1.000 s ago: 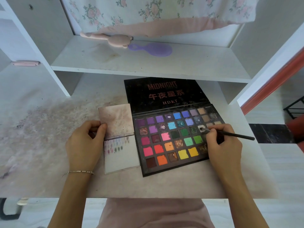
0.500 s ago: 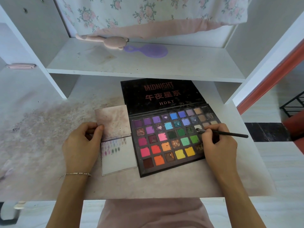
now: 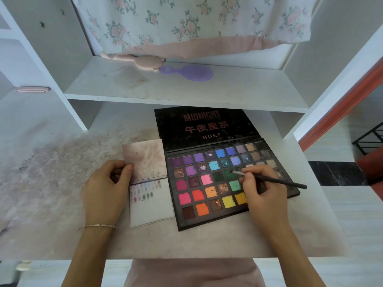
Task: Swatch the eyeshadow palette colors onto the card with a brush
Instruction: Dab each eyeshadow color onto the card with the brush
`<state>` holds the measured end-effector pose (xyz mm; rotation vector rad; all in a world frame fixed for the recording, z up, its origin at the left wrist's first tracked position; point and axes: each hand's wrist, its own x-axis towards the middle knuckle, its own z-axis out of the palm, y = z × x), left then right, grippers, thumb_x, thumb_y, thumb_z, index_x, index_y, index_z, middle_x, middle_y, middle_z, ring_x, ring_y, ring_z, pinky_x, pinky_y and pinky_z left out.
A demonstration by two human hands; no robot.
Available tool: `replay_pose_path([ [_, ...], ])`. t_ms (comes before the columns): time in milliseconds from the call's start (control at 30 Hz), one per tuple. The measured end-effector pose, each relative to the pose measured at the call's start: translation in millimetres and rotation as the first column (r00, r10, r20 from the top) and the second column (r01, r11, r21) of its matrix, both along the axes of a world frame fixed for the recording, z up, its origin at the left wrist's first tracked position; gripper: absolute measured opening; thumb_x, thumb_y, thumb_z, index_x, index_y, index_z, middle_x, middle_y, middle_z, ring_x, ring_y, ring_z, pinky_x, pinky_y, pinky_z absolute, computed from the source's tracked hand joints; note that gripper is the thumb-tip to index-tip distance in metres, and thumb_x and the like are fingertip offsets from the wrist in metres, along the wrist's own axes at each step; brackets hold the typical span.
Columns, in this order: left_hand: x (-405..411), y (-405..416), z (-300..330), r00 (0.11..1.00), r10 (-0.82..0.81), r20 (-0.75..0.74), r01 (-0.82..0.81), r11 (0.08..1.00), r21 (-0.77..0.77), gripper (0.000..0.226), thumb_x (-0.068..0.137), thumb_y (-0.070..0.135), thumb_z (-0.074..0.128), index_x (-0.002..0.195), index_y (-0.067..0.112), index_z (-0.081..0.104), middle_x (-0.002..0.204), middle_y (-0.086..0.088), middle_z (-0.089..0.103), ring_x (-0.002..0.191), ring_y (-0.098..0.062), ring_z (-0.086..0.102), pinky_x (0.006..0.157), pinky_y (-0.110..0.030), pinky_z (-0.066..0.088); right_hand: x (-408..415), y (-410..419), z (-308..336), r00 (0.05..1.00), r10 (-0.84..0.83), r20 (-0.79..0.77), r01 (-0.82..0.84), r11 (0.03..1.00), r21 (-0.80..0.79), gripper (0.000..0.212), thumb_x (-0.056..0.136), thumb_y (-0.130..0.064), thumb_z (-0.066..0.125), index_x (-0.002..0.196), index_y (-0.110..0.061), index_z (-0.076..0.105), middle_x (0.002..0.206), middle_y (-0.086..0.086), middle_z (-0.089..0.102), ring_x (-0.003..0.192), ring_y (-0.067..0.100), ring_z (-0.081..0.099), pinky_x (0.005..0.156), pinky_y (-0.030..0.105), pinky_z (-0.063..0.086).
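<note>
- The right hand (image 3: 263, 195) had its fingers (image 3: 247, 177) pinched round the thin black brush (image 3: 275, 180); the handle stuck out to the right past the knuckles.
- The brush tip lay at a dark green pan in the middle rows of the eyeshadow palette (image 3: 209, 191); actual contact could not be told.
- The left hand (image 3: 103, 191) gripped the left edge of the card (image 3: 152, 204), thumb on top near the fold, other fingers curled beneath.
- The card lay just left of the palette, edges close; its upper half was smudged pink, its lower half bore small rows of swatches near the top.
- The palette sat open on the stained table (image 3: 62, 204), its black lid (image 3: 205, 125) lying back under the shelf (image 3: 186, 90).
- A purple hairbrush (image 3: 190, 72) and a pink item (image 3: 141, 61) rested on the shelf.
</note>
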<state>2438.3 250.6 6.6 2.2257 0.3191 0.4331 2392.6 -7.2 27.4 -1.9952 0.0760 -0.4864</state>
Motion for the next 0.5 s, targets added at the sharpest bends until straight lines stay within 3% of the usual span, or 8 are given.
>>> replay_pose_path([
  [167,0,0,0,1.000,0.005,-0.007,-0.005,1.000,-0.005,0.005,0.083,0.022,0.063,0.082,0.018,0.066,0.067,0.006,0.058,0.062,-0.012,0.050,0.061,-0.028,0.036,-1,40,2,0.977,0.204,-0.057,-0.198,0.975,0.097,0.016,0.082,-0.015,0.050,0.078,-0.030,0.055,0.072,0.001,0.059,0.061,0.015,0.057,0.053,0.026,0.049],
  [300,0,0,1,1.000,0.004,-0.006,-0.004,1.000,-0.001,0.005,0.083,0.024,0.063,0.081,0.020,0.065,0.065,0.011,0.057,0.061,-0.008,0.050,0.058,-0.027,0.037,2,69,0,0.931,0.342,-0.126,-0.329,0.937,0.115,0.012,0.082,-0.018,0.052,0.080,-0.030,0.053,0.075,-0.003,0.062,0.061,0.009,0.057,0.053,0.020,0.047],
  [500,0,1,0,1.000,0.001,0.013,-0.001,1.000,0.010,0.005,0.082,0.025,0.063,0.078,0.023,0.065,0.063,0.015,0.056,0.060,-0.002,0.050,0.054,-0.021,0.037,8,93,-2,0.914,0.386,-0.129,-0.382,0.923,0.054,0.012,0.081,-0.020,0.056,0.080,-0.032,0.052,0.073,-0.003,0.062,0.066,0.009,0.056,0.056,0.022,0.047],
])
